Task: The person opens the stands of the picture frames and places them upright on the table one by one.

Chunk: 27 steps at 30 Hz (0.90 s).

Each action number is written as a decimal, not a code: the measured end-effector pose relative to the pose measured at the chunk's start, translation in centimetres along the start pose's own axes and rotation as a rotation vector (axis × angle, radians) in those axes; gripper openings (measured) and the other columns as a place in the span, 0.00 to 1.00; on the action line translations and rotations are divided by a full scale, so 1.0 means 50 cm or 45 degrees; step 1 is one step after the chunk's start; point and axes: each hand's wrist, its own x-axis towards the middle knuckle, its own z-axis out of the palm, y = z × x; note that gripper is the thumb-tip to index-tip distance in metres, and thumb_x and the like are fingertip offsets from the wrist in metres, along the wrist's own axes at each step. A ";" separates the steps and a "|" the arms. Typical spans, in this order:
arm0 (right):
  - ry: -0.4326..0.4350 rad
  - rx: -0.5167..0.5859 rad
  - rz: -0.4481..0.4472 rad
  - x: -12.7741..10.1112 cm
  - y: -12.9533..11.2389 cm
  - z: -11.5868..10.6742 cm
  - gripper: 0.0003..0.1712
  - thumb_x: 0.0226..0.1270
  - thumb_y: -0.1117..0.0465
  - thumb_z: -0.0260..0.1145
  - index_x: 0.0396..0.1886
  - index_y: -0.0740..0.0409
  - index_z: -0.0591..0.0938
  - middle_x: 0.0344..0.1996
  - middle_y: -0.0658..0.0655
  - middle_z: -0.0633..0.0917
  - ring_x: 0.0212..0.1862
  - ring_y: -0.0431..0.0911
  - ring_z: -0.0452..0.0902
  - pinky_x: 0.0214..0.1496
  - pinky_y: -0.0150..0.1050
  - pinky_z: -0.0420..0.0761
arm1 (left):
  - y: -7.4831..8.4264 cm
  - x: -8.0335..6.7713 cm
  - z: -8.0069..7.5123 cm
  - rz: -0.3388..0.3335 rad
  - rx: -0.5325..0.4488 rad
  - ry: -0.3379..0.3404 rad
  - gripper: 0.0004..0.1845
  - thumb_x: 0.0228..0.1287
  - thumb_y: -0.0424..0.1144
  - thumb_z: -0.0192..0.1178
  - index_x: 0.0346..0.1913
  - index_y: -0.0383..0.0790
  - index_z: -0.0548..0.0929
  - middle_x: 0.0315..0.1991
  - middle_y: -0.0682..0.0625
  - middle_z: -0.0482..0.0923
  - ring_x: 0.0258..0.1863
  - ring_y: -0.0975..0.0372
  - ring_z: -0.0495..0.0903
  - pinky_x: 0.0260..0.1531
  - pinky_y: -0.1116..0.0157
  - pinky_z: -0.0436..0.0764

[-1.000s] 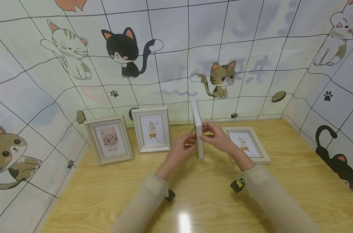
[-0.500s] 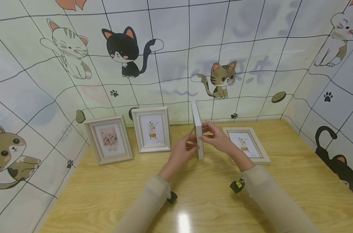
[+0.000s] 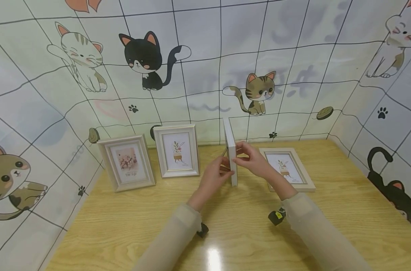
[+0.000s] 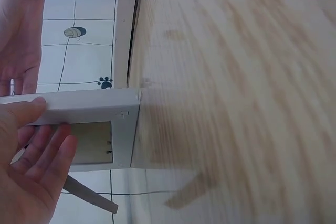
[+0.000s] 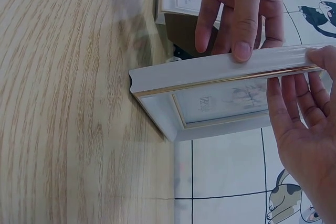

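Wood-grain desk [image 3: 124,233]: pale and glossy, it carries everything here; a bright glare spot sits at its near edge between the two sleeves.
Sleeves: beige, one on each forearm, each with a small dark wrist camera under it.
Left hand [image 3: 213,177]: on the left side of the white picture frame [image 3: 230,152]. In the left wrist view its thumb lies along the frame's edge, and its fingers [image 4: 50,153] spread nearly straight over the back panel, a little apart.
Right hand [image 3: 254,160]: on the frame's right side. In the right wrist view its fingers [image 5: 294,111] lie flat and close together against the glazed front, with the thumb at the moulding's edge.
White picture frame: stands upright on its lower edge at the middle of the desk, edge-on to the head camera, sandwiched between the two hands. A thin gold line runs along the moulding, and the back stand sticks out on the left hand's side.
Flat frame [image 3: 286,167]: lying face up just right of the right hand, with a plant print.
Standing frames: a plant-print frame [image 3: 176,150] and, further left, a flower-print frame [image 3: 127,162], both upright near the wall.
Wall [image 3: 205,67]: gridded backdrop with cartoon cats and paw prints, wrapping round three sides.
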 end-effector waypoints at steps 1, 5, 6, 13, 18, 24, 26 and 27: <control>0.000 0.000 0.000 0.000 0.000 0.000 0.20 0.70 0.70 0.63 0.59 0.67 0.71 0.54 0.66 0.77 0.52 0.45 0.76 0.52 0.28 0.83 | 0.000 0.000 0.001 0.002 0.002 0.004 0.15 0.64 0.34 0.67 0.50 0.38 0.76 0.47 0.45 0.82 0.46 0.56 0.87 0.43 0.73 0.86; -0.003 0.006 0.005 -0.003 -0.001 -0.001 0.20 0.70 0.70 0.63 0.59 0.67 0.72 0.53 0.66 0.77 0.52 0.44 0.77 0.52 0.29 0.83 | 0.000 -0.002 0.003 0.001 0.007 0.007 0.14 0.64 0.34 0.67 0.49 0.38 0.76 0.48 0.45 0.82 0.46 0.57 0.87 0.43 0.74 0.86; -0.001 0.008 0.009 -0.003 -0.002 -0.001 0.20 0.69 0.70 0.63 0.59 0.68 0.72 0.53 0.66 0.78 0.52 0.43 0.77 0.52 0.29 0.83 | 0.000 -0.003 0.004 0.000 0.010 0.006 0.14 0.64 0.34 0.67 0.50 0.39 0.76 0.48 0.46 0.82 0.46 0.57 0.86 0.43 0.74 0.86; -0.003 -0.006 0.018 -0.004 -0.003 -0.012 0.21 0.68 0.69 0.64 0.59 0.67 0.73 0.53 0.64 0.78 0.51 0.38 0.77 0.55 0.31 0.82 | 0.007 -0.006 0.003 -0.008 0.026 0.006 0.15 0.65 0.34 0.67 0.51 0.39 0.76 0.49 0.46 0.82 0.47 0.59 0.85 0.43 0.74 0.86; -0.010 -0.036 0.035 -0.004 -0.003 -0.020 0.21 0.68 0.68 0.65 0.59 0.64 0.73 0.53 0.61 0.79 0.52 0.40 0.77 0.56 0.34 0.82 | 0.011 -0.007 0.003 -0.008 0.042 0.007 0.15 0.65 0.35 0.66 0.51 0.40 0.76 0.49 0.47 0.82 0.48 0.59 0.85 0.43 0.74 0.86; -0.033 -0.030 0.051 -0.005 -0.007 -0.027 0.21 0.68 0.66 0.66 0.58 0.61 0.73 0.54 0.59 0.78 0.54 0.44 0.78 0.56 0.36 0.82 | 0.011 -0.007 0.003 -0.002 0.038 0.010 0.15 0.65 0.35 0.67 0.51 0.39 0.76 0.49 0.46 0.82 0.48 0.59 0.85 0.43 0.74 0.86; -0.039 -0.032 0.050 -0.006 -0.007 -0.030 0.20 0.69 0.65 0.66 0.58 0.61 0.73 0.55 0.59 0.78 0.55 0.45 0.78 0.57 0.35 0.82 | 0.009 -0.005 0.003 -0.008 0.023 0.009 0.15 0.65 0.34 0.66 0.51 0.39 0.76 0.49 0.46 0.82 0.47 0.59 0.85 0.43 0.74 0.86; -0.041 -0.031 0.047 -0.007 -0.006 -0.032 0.21 0.69 0.65 0.66 0.59 0.61 0.73 0.56 0.59 0.77 0.56 0.47 0.78 0.57 0.35 0.82 | 0.009 -0.004 0.003 -0.012 0.015 0.009 0.15 0.65 0.34 0.66 0.51 0.39 0.76 0.49 0.46 0.82 0.47 0.59 0.85 0.43 0.74 0.86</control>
